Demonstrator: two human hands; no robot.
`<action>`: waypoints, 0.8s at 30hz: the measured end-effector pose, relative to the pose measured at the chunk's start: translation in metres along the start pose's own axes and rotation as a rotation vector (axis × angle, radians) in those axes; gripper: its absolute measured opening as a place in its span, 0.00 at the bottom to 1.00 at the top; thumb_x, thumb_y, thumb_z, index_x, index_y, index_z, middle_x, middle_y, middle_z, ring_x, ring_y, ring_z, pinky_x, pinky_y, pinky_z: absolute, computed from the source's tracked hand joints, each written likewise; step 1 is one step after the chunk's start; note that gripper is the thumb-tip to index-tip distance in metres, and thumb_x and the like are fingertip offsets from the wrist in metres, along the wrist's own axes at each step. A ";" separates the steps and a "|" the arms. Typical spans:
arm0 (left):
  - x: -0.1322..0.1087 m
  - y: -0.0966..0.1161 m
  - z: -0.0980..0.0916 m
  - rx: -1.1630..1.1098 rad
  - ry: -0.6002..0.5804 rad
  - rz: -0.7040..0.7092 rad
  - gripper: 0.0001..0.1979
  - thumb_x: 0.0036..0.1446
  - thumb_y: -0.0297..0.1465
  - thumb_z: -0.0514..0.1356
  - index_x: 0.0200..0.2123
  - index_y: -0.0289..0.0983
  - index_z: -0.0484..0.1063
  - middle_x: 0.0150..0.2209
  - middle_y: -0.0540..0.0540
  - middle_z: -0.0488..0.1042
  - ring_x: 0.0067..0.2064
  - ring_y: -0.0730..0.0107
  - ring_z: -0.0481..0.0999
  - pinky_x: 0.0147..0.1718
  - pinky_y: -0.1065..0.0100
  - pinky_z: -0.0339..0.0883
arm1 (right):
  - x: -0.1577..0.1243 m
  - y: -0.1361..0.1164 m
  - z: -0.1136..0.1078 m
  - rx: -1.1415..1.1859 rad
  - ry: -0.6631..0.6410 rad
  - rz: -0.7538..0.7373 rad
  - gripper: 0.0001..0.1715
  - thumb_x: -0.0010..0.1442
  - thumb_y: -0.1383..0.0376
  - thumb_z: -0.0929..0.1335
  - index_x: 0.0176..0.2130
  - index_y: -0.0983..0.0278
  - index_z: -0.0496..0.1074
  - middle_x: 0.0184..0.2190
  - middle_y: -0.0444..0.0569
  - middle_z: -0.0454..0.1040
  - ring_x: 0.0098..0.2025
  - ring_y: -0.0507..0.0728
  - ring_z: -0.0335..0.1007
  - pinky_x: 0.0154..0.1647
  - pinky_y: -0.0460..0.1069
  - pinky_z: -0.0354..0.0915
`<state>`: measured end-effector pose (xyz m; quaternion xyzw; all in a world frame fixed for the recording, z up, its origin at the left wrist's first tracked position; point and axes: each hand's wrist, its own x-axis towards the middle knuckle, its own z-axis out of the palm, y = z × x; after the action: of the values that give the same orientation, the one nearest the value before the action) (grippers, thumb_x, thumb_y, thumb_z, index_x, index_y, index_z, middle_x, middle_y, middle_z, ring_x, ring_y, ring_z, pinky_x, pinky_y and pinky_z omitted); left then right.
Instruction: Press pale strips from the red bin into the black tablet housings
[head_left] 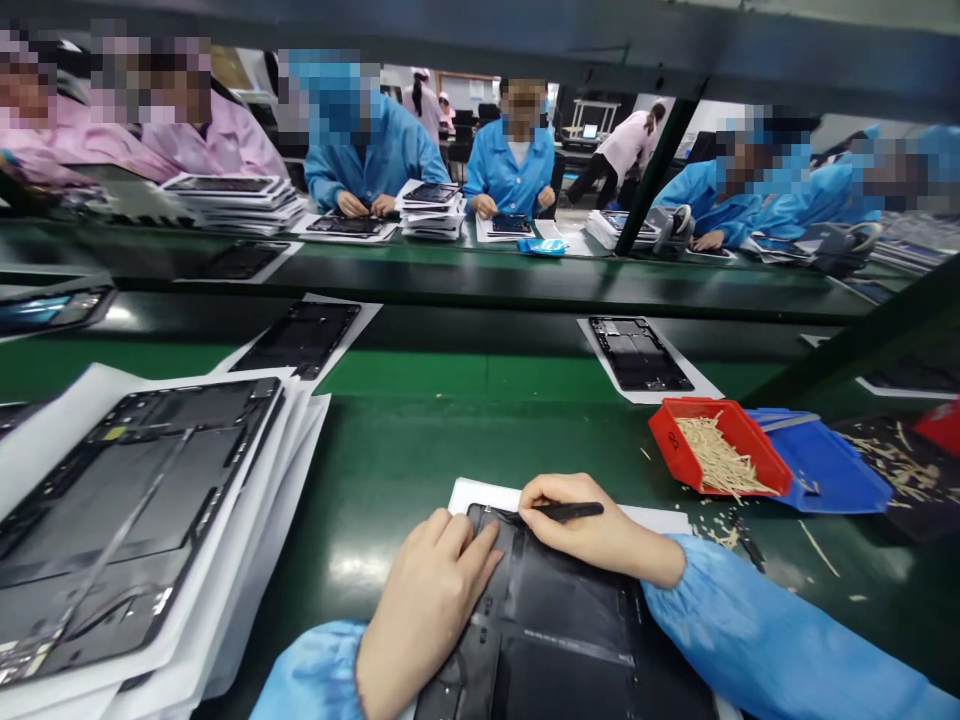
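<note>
The right hand (596, 535) pinches a slim black pick (574, 510), its tip apparently at the edge of a dark tablet (570, 610) on a white sheet (484, 493); the left hand (427, 610) presses flat on the tablet, fingers together

- Right on the tabletop, the red plastic tray (720, 445) shows a dark mark on its front wall: that's an "8", maybe with another digit ahead of it, too skewed to call for sure!
- Over to the left, a small yellow label (114, 433) sits on the top dark tablet panel (135, 500) of the stack, but its print is far too tiny to read.
- In the right hand (600, 530), the black pen-shaped tool (570, 511) gives us no legible lettering at this angle.
- Way at the back, the wall board (459, 92) carries pale notices, too distant to make out.
</note>
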<state>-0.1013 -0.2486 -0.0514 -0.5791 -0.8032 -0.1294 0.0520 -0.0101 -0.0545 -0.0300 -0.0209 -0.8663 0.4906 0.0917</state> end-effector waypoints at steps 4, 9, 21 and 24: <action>-0.005 -0.002 0.005 0.030 0.011 0.005 0.14 0.63 0.33 0.52 0.50 0.38 0.69 0.32 0.46 0.67 0.34 0.65 0.65 0.32 0.63 0.62 | 0.000 0.004 0.000 -0.027 -0.017 -0.014 0.07 0.56 0.73 0.65 0.33 0.64 0.72 0.29 0.41 0.73 0.30 0.48 0.67 0.32 0.42 0.61; -0.008 -0.003 0.006 0.014 0.021 0.006 0.14 0.63 0.32 0.53 0.50 0.37 0.68 0.32 0.46 0.66 0.35 0.65 0.65 0.32 0.63 0.62 | 0.001 0.005 0.000 -0.047 -0.031 -0.027 0.07 0.56 0.73 0.65 0.33 0.64 0.72 0.28 0.41 0.73 0.29 0.48 0.67 0.32 0.42 0.61; -0.007 -0.002 0.004 0.033 -0.002 0.010 0.15 0.63 0.31 0.52 0.52 0.36 0.67 0.33 0.46 0.66 0.35 0.65 0.64 0.32 0.62 0.63 | -0.001 0.005 0.000 -0.043 -0.020 -0.034 0.08 0.57 0.73 0.64 0.34 0.64 0.72 0.29 0.43 0.73 0.29 0.49 0.67 0.32 0.43 0.61; -0.007 -0.002 0.004 0.026 -0.002 0.012 0.15 0.63 0.31 0.52 0.52 0.36 0.67 0.33 0.46 0.65 0.35 0.65 0.64 0.32 0.62 0.63 | -0.001 0.005 0.000 -0.033 -0.023 -0.038 0.07 0.58 0.72 0.65 0.34 0.64 0.72 0.29 0.43 0.73 0.30 0.49 0.67 0.32 0.43 0.61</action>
<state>-0.1006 -0.2547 -0.0574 -0.5834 -0.8013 -0.1182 0.0594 -0.0098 -0.0522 -0.0343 -0.0003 -0.8755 0.4747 0.0905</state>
